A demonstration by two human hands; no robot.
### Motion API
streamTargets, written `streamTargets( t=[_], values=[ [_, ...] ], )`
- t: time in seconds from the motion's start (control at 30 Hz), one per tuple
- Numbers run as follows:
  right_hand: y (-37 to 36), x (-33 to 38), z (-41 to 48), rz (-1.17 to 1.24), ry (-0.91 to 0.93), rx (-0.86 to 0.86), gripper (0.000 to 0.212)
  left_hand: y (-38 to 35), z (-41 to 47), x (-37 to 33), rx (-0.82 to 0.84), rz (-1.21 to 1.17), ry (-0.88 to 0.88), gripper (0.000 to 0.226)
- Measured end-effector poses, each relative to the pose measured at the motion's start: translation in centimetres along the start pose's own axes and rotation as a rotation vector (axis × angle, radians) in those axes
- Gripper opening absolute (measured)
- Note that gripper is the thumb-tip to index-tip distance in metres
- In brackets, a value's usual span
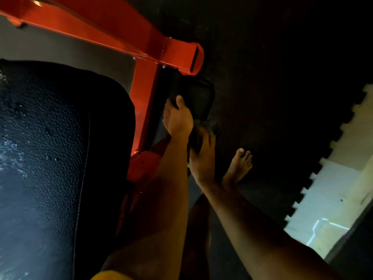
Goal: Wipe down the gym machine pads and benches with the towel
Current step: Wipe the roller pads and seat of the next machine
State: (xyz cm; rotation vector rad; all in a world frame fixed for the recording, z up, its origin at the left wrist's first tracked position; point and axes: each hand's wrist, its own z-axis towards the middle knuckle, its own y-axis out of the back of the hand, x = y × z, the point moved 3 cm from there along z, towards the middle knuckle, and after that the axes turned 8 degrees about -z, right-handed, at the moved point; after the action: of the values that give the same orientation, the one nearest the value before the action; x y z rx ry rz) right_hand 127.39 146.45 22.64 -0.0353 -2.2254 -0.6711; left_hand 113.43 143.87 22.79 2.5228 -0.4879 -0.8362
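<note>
Gripping the pad [199, 98] with my left hand [178, 118], right hand [201, 160] clutching the towel [211, 126], I risk missing dim patches.

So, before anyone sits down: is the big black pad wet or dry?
Wet, apparently: the big black pad shows glistening droplets and streaks along its left side.

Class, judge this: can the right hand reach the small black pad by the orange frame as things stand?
Probably yes. The right hand, holding what looks like the towel, sits right beside the small pad, with nothing between them. The left hand grips only the pad's near edge.
</note>
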Motion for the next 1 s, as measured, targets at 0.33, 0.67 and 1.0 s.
streamTargets(
  t=[0.33, 0.67, 1.0],
  values=[
    [2.6, 3.9, 8.1, -0.126, 0.002, -0.049, 0.065, -0.1, -2.5, 1.2, 0.032, -0.194, -0.164, 0.068],
    [0.6, 0.1, 3.2, -0.042, 0.019, 0.018, 0.071, 0.4, 0.8, 0.6, 0.037, -0.171, -0.034, 0.086],
    [1.6, 2.5, 6.3, -0.119, 0.099, -0.047, 0.068, 0.6, -1.6, 2.0, 0.006, -0.196, -0.228, 0.084]
  ],
)
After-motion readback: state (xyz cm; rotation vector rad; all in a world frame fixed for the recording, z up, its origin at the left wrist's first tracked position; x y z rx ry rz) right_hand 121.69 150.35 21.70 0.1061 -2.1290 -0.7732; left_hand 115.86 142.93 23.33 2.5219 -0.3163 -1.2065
